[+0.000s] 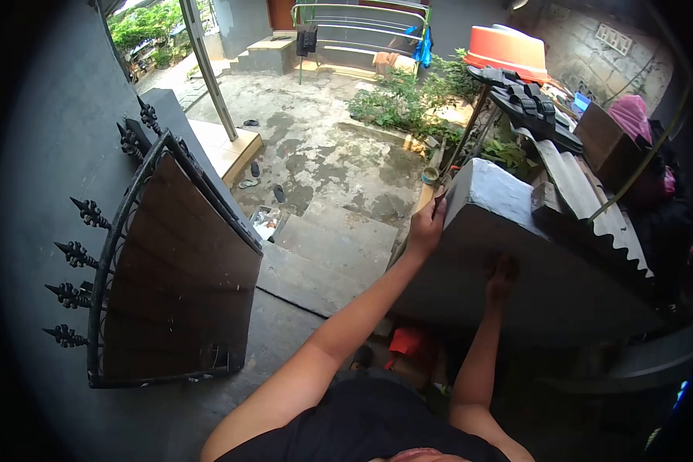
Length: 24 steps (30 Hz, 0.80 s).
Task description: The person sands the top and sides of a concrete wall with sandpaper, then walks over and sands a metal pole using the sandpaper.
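My left hand [427, 225] is at the left edge of a grey wall end [458, 202] with a whitish top [500, 189]. Its fingers are closed, and a small dark piece [440, 203] shows at the fingertips; I cannot make out what it is. Lower and to the right, my right hand [501, 279] is up against the shaded grey wall face [439, 266]. The fingers there are dark and blurred, so whether they hold anything cannot be seen.
An open metal gate [181, 269] with spiked finials stands left. Concrete steps [335, 242] lead to a yard with loose sandals [279, 193]. Black sandals [527, 108], an orange tub [507, 52] and corrugated roofing [577, 181] are beyond the wall. Something red [416, 350] lies below.
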### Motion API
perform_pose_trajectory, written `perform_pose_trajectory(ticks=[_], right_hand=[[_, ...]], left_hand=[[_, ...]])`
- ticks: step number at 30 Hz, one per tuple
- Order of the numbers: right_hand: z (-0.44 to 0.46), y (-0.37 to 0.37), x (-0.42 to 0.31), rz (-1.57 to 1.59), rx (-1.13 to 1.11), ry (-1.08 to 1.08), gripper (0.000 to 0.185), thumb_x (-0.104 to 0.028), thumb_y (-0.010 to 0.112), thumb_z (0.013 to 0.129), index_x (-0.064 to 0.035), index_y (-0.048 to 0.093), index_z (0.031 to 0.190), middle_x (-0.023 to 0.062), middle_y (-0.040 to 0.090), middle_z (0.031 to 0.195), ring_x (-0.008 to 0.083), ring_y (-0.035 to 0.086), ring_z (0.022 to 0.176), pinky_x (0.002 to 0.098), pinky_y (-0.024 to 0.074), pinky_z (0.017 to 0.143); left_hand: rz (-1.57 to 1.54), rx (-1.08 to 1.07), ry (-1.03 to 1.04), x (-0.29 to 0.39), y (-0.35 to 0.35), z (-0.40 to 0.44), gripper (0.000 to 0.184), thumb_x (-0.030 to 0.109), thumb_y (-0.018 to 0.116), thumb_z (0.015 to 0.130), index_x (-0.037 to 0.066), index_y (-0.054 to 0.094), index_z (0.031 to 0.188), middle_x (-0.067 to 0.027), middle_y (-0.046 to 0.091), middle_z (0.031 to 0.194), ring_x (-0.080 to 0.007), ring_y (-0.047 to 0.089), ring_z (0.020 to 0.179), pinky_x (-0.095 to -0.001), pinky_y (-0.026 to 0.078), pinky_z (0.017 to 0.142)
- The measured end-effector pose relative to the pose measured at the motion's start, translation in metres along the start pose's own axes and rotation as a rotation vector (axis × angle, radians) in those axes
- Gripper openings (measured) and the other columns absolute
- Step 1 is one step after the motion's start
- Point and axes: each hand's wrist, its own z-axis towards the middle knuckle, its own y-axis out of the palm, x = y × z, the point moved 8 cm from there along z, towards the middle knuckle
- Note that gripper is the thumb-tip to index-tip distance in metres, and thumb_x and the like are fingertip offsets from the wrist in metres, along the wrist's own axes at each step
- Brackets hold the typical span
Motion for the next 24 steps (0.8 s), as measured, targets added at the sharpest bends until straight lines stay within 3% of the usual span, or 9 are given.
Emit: perform_pose_trajectory(ticks=[1, 2, 5, 10, 12, 16, 19, 22, 24], right_hand=[[-0.002, 0.0, 0.0, 0.014, -0.008, -0.005, 0.041, -0.046, 0.049, 0.095, -0.0125, 0.049, 0.072, -0.0028, 0.042, 0.063, 0.0076, 0.037, 0.05, 0.0252, 0.0306, 0.047], [-0.003, -0.001, 0.005, 0.072, 0.023, 0.038, 0.038, -0.044, 0.05, 0.095, -0.0119, 0.051, 0.075, -0.0027, 0.043, 0.064, 0.008, 0.039, 0.052, 0.0256, 0.032, 0.048], [-0.005, -0.003, 0.017, 0.006, 0.109, -0.028, 0.033, -0.04, 0.051, 0.095, -0.0103, 0.055, 0.081, -0.0027, 0.045, 0.067, 0.008, 0.042, 0.057, 0.0255, 0.0345, 0.049], [-0.005, -0.013, 0.043, -0.17, 0.147, -0.32, 0.027, -0.033, 0.054, 0.095, -0.0078, 0.059, 0.087, -0.002, 0.05, 0.075, 0.0068, 0.044, 0.063, 0.0245, 0.037, 0.053], [-0.006, -0.001, 0.063, 0.143, -0.136, 0.206, 0.019, -0.021, 0.064, 0.09, -0.0041, 0.059, 0.098, 0.0075, 0.057, 0.097, 0.0167, 0.056, 0.087, 0.03, 0.0491, 0.071], [-0.011, 0.003, 0.056, 0.341, 0.154, 0.124, 0.022, -0.03, 0.059, 0.093, -0.008, 0.059, 0.09, -0.0032, 0.051, 0.075, 0.0062, 0.045, 0.065, 0.0235, 0.0375, 0.055], [-0.011, -0.002, 0.065, -0.097, 0.097, -0.195, 0.018, -0.026, 0.061, 0.092, -0.0081, 0.059, 0.093, -0.0037, 0.051, 0.073, 0.0054, 0.046, 0.065, 0.0217, 0.0381, 0.055], [-0.008, 0.003, 0.066, 0.114, -0.009, -0.108, 0.015, -0.022, 0.061, 0.091, -0.008, 0.058, 0.095, -0.0038, 0.051, 0.074, 0.0049, 0.047, 0.066, 0.0214, 0.0403, 0.057], [-0.013, 0.007, 0.06, 0.236, -0.15, 0.15, 0.021, -0.02, 0.066, 0.088, -0.0036, 0.059, 0.099, 0.0074, 0.057, 0.094, 0.0169, 0.057, 0.085, 0.0318, 0.0489, 0.071]], left_hand=[[-0.04, -0.038, -0.009, -0.002, 0.004, 0.0, 0.044, 0.036, 0.041, 0.099, 0.001, 0.054, 0.122, -0.0258, 0.063, 0.095, -0.036, 0.063, 0.095, -0.0389, 0.048, 0.078], [-0.105, -0.268, -0.147, -0.015, 0.017, -0.001, 0.058, 0.043, 0.032, 0.1, -0.002, 0.041, 0.135, -0.0269, 0.054, 0.123, -0.0328, 0.05, 0.121, -0.0355, 0.038, 0.099], [-0.288, -0.288, 0.008, -0.021, 0.031, -0.013, 0.071, 0.05, 0.024, 0.099, -0.007, 0.023, 0.142, -0.0249, 0.031, 0.145, -0.0293, 0.025, 0.139, -0.0321, 0.018, 0.112], [-0.412, -0.413, -0.024, -0.02, 0.037, -0.009, 0.077, 0.054, 0.016, 0.098, -0.008, 0.01, 0.144, -0.0191, 0.012, 0.153, -0.0248, 0.009, 0.143, -0.0307, 0.007, 0.115], [-0.551, -0.492, -0.099, -0.028, 0.044, -0.002, 0.083, 0.059, 0.013, 0.096, -0.009, 0.011, 0.144, -0.0208, 0.012, 0.153, -0.0255, 0.008, 0.143, -0.0305, 0.005, 0.114], [-0.493, -0.501, -0.112, -0.027, 0.044, -0.004, 0.084, 0.06, 0.012, 0.096, -0.009, 0.011, 0.144, -0.0199, 0.012, 0.153, -0.0254, 0.008, 0.143, -0.0303, 0.005, 0.114], [-0.583, -0.535, -0.093, -0.017, 0.042, -0.012, 0.083, 0.06, 0.012, 0.095, -0.007, 0.009, 0.144, -0.0181, 0.01, 0.153, -0.0245, 0.007, 0.143, -0.0311, 0.006, 0.115], [-0.617, -0.577, -0.089, -0.007, 0.042, -0.007, 0.083, 0.06, 0.011, 0.095, -0.006, 0.007, 0.145, -0.0168, 0.01, 0.154, -0.0238, 0.007, 0.142, -0.0315, 0.007, 0.115], [-0.635, -0.63, -0.132, 0.022, 0.038, -0.01, 0.085, 0.063, 0.011, 0.094, -0.005, 0.006, 0.145, -0.0153, 0.012, 0.154, -0.0237, 0.009, 0.142, -0.0312, 0.009, 0.114]])
